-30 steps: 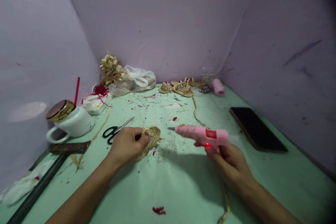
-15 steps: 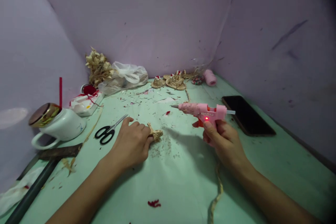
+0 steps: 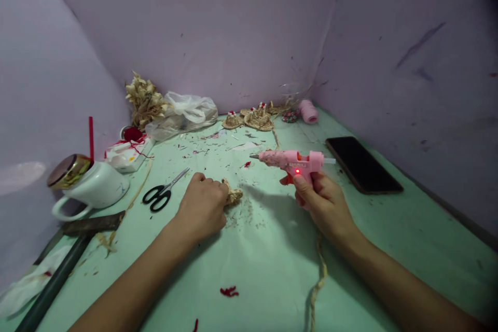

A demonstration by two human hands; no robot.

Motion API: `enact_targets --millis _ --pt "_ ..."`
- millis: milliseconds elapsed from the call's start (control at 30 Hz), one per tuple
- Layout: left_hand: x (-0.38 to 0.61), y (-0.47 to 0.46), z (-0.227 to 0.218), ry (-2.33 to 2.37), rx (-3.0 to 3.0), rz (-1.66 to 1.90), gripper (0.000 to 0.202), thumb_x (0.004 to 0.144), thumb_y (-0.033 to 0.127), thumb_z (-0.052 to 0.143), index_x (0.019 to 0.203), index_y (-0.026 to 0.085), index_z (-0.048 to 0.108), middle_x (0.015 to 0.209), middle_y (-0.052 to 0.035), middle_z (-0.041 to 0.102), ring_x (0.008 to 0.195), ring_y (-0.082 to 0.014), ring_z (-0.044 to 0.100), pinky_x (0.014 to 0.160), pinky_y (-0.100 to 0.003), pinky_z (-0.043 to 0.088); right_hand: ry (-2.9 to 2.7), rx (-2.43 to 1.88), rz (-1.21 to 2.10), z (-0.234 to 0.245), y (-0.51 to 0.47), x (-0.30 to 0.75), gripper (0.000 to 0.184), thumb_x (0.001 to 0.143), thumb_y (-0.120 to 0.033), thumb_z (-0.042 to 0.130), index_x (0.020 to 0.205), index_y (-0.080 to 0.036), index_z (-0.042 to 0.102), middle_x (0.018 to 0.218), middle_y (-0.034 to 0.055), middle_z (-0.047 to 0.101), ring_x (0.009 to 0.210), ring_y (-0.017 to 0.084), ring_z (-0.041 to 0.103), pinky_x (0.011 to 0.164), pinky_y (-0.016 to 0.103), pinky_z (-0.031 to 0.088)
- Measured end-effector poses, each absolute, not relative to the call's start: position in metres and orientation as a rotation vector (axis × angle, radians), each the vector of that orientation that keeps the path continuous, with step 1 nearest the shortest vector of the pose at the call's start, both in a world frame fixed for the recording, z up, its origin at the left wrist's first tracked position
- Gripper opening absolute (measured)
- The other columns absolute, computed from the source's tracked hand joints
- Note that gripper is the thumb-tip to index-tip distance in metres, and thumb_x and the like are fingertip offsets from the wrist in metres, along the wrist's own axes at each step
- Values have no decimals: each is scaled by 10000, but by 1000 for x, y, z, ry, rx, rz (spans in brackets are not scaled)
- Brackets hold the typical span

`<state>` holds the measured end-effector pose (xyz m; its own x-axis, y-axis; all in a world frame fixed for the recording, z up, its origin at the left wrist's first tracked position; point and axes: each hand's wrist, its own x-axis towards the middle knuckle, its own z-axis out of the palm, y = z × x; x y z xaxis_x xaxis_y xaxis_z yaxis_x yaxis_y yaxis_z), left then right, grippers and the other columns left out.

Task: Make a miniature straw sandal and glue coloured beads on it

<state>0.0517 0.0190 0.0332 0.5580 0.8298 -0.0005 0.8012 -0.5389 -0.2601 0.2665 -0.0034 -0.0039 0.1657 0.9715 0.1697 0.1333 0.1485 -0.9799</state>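
Observation:
My right hand (image 3: 321, 197) is wrapped round the handle of a pink glue gun (image 3: 290, 160), its nozzle pointing left and its red light lit. A clear glue stick (image 3: 329, 161) sticks out of its back end. Over the table's middle, my left hand (image 3: 204, 202) is closed, knuckles up, on a small braided straw piece (image 3: 233, 196); most of that piece is hidden behind the fingers. Black-handled scissors (image 3: 159, 197) lie just left of this hand. Below my right hand a braided straw cord (image 3: 318, 288) runs toward the near edge.
Left stand a white mug (image 3: 99, 187) and a hammer (image 3: 93, 224). A phone (image 3: 363, 165) lies at right. Small straw hats (image 3: 259, 119), a pink thread spool (image 3: 308, 112), a plastic bag (image 3: 190, 111) and dried husks (image 3: 143, 98) line the back. Red yarn bits (image 3: 229, 291) lie in front.
The glue gun in my right hand appears slightly further left. My left hand has curled more over the straw piece. The whole view has shifted a little.

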Motion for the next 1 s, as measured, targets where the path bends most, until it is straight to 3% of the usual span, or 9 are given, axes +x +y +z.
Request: enact_targets --millis 233,1000 --pt "56 23 35 -1379 -2553 207 109 706 181 483 679 162 587 636 -88 659 599 -210 581 681 -364 328 -1262 -1259 915 -5 -3 265 329 796 -470 487 892 -167 572 565 -22 465 467 120 387 438 269 289" --pt "47 29 30 -1499 -2622 114 124 698 172 474 593 182 538 619 -73 659 590 -202 565 712 -365 331 -1279 -1323 905 -3 -3 263 354 788 -476 484 889 -149 575 595 3 527 464 122 411 438 264 297"
